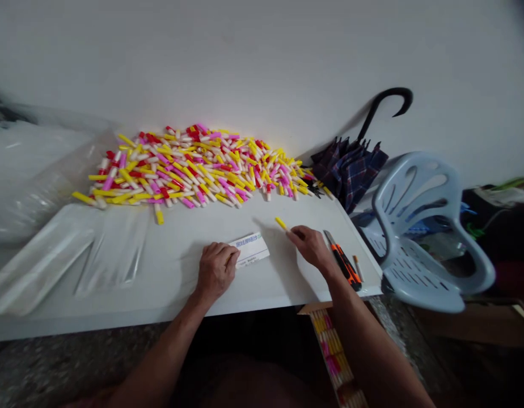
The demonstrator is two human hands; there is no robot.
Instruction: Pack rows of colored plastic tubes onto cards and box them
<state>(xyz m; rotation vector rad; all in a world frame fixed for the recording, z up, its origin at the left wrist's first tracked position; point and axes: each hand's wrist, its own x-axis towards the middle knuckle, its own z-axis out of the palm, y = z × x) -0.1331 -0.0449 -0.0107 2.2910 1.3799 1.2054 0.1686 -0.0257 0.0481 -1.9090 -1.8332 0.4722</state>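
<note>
My left hand [216, 266] is closed on a small white printed card [251, 249] with blue lettering, its fingers over the card's left end. Whether the card is a single sheet or a packet, I cannot tell. To the right, my right hand [308, 245] pinches a short capped stick [280, 222], its yellow end pointing up and left, just above the table and apart from the card. Behind both hands spreads a heap of similar sticks [194, 167], white with yellow, pink or red ends.
On the white table [172, 243], clear plastic bags [113, 249] lie at left. An orange-and-black box cutter [346, 266] lies beside my right forearm. A dark umbrella [351, 164] leans by the wall, near a light-blue chair [419, 226]. Below the edge stands a box of sticks [332, 345].
</note>
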